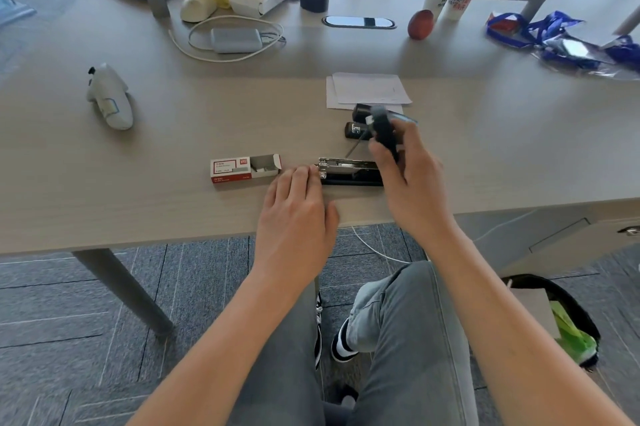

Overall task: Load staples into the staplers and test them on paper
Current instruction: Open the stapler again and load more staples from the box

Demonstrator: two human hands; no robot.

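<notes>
Two bare forearms reach from the bottom edge over grey-trousered knees toward a pale wooden desk (pixel 156 183). Nearest on the desk, the left hand (pixel 294 210) lies palm down with its fingers relaxed and nearly straight, the fingertips touching the front end of an opened black stapler (pixel 349 172) whose metal staple channel lies exposed and level along the desk. The right hand (pixel 412 179) curls its fingers and thumb round the stapler's raised black top arm (pixel 382 131), holding it swung up and back from the base; a thin spring rod runs from that arm down to the channel. Just left of the left hand lies a red-and-white staple box (pixel 244 168), its right end flap open with pale contents showing inside. Behind the raised arm two more dark staplers (pixel 356 120) lie close together, partly hidden by the hand. Just beyond them rest overlapping white paper sheets (pixel 367 89). Well to the left sits a white handheld controller (pixel 109 98). Farther back lie a grey charger with a looped white cable (pixel 235 40), a reddish fruit (pixel 420 24) and a tangle of blue lanyards (pixel 554 34).
</notes>
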